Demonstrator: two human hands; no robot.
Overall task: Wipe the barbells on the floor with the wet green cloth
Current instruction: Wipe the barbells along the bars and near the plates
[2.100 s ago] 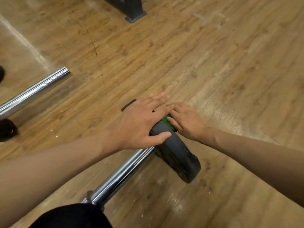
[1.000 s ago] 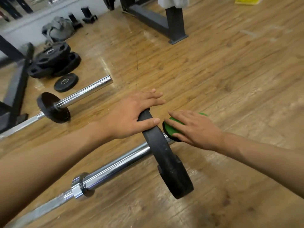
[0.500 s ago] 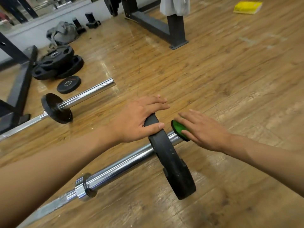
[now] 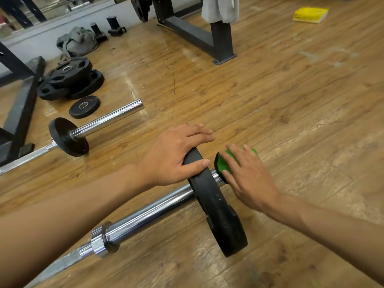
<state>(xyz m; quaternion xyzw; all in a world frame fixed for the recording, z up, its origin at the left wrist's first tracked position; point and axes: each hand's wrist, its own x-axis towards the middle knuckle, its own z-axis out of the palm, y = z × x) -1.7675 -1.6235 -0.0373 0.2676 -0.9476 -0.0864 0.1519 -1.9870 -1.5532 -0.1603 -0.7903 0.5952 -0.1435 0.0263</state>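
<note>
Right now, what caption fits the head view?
Left hand grips the black plate; right hand presses the green cloth onto the barbell end.

Gym: barbells on wood floor, stacked weight plates, steel rack frame.

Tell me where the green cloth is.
Head view, right of centre: the green cloth lies under the right hand, at the near barbell's end just right of its black plate.
</note>
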